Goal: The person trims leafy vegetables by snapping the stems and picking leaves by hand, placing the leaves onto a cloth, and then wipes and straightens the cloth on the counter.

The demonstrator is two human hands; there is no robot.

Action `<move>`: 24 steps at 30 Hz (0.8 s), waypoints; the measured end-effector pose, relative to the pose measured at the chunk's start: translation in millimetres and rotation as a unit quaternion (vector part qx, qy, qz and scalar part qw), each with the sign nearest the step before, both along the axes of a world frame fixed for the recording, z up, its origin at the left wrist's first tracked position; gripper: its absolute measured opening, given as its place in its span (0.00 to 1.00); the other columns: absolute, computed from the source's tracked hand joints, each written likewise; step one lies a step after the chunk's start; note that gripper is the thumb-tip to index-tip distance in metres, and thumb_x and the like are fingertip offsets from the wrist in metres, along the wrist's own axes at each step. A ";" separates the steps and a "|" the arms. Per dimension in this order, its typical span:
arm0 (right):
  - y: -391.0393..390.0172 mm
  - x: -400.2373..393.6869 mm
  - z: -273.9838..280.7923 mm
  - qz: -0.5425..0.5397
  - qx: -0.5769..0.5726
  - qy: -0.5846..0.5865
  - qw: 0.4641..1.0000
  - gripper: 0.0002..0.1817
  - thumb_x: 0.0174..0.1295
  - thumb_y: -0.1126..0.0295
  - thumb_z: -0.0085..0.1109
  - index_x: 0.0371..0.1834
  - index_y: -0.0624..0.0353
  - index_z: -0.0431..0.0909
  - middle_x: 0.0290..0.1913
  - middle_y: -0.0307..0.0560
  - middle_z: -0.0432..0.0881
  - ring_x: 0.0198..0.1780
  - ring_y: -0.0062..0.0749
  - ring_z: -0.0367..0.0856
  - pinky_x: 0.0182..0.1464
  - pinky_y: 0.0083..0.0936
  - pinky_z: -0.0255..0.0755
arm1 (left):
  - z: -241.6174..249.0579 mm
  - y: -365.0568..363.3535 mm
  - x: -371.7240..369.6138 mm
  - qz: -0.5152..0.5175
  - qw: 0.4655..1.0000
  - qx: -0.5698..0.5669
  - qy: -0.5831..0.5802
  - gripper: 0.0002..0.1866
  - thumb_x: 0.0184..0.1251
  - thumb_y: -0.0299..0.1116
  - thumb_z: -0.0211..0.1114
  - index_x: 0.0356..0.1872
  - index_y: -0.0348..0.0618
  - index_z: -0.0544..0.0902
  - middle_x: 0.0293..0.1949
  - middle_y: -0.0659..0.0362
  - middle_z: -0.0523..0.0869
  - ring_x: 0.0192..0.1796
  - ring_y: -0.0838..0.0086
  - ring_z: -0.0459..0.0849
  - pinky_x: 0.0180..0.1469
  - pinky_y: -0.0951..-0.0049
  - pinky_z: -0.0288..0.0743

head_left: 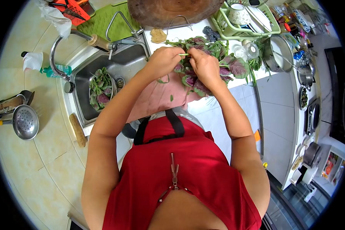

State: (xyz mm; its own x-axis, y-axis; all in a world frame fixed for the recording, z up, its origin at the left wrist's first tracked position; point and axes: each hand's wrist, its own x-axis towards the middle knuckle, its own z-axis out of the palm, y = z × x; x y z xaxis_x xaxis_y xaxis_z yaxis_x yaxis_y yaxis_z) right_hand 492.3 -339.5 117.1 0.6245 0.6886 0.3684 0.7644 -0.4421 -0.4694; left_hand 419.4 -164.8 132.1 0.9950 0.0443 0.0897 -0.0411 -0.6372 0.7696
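Observation:
My left hand (pixel 165 60) and my right hand (pixel 205 66) are close together over the counter, fingers pinched. Between them runs a short pale green amaranth stem (pixel 184 54), gripped at both ends. A pile of red amaranth (pixel 235 66), green leaves with purple middles, lies behind and around my right hand, which hides part of it. Torn amaranth leaves (pixel 99 87) fill a bowl in the left part of the metal sink (pixel 131 57). Below my hands a pink cloth (pixel 153 97) covers the counter's front edge, with a few leaf scraps on it.
Two curved taps, one being a chrome faucet (pixel 53 57), rise by the sink. A green dish rack (pixel 234 32) with bowls and plates stands behind the greens. To the right is a steel pot (pixel 278 53). A round wooden board (pixel 174 13) leans at the back.

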 end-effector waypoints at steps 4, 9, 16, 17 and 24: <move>1.3 0.6 -7.1 -0.012 0.100 0.105 0.989 0.06 0.60 0.72 0.55 0.37 0.54 0.81 0.30 0.52 0.83 0.30 0.48 0.82 0.31 0.39 0.74 | -4.1 -5.6 2.0 -0.003 1.000 -0.019 -0.002 0.14 0.61 0.31 0.54 0.42 0.36 0.84 0.32 0.45 0.85 0.33 0.60 0.85 0.40 0.65 0.75; 0.2 3.9 -16.3 -0.047 0.189 0.234 0.952 0.08 0.60 0.74 0.53 0.35 0.55 0.83 0.24 0.52 0.80 0.23 0.43 0.79 0.29 0.32 0.72 | 5.4 -17.2 5.8 0.005 0.999 -0.037 -0.019 0.13 0.62 0.33 0.53 0.37 0.39 0.85 0.32 0.44 0.84 0.36 0.50 0.84 0.40 0.57 0.75; -93.6 88.0 -47.5 -0.234 0.258 0.215 0.912 0.11 0.62 0.76 0.46 0.30 0.59 0.81 0.26 0.37 0.79 0.28 0.19 0.71 0.32 0.20 0.65 | 4.3 16.4 -9.5 0.038 0.996 -0.080 0.010 0.13 0.64 0.29 0.52 0.37 0.34 0.83 0.29 0.58 0.84 0.30 0.75 0.78 0.36 0.75 0.71; -114.5 98.9 -51.5 -0.220 0.286 0.294 0.885 0.10 0.63 0.76 0.48 0.38 0.57 0.82 0.27 0.33 0.76 0.28 0.15 0.68 0.30 0.16 0.61 | -9.6 27.6 -12.1 0.051 0.992 -0.109 0.024 0.13 0.64 0.29 0.52 0.37 0.34 0.83 0.29 0.61 0.83 0.29 0.76 0.77 0.35 0.76 0.69; -148.9 84.4 -34.9 -0.187 0.319 0.493 0.788 0.18 0.68 0.67 0.58 0.58 0.62 0.78 0.28 0.29 0.70 0.29 0.13 0.64 0.33 0.11 0.57 | -15.3 35.8 -6.8 0.150 0.905 -0.369 0.150 0.09 0.65 0.30 0.53 0.38 0.39 0.79 0.21 0.72 0.65 0.24 0.85 0.62 0.29 0.81 0.59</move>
State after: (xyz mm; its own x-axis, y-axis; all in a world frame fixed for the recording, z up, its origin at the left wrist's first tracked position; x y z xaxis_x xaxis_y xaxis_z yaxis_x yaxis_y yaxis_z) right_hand 576.7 -488.4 82.2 0.9389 0.2590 -0.2265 -0.2386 0.0155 -0.9710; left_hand 412.5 -128.9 116.8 0.9027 0.2546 -0.3468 0.3300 0.1073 0.9379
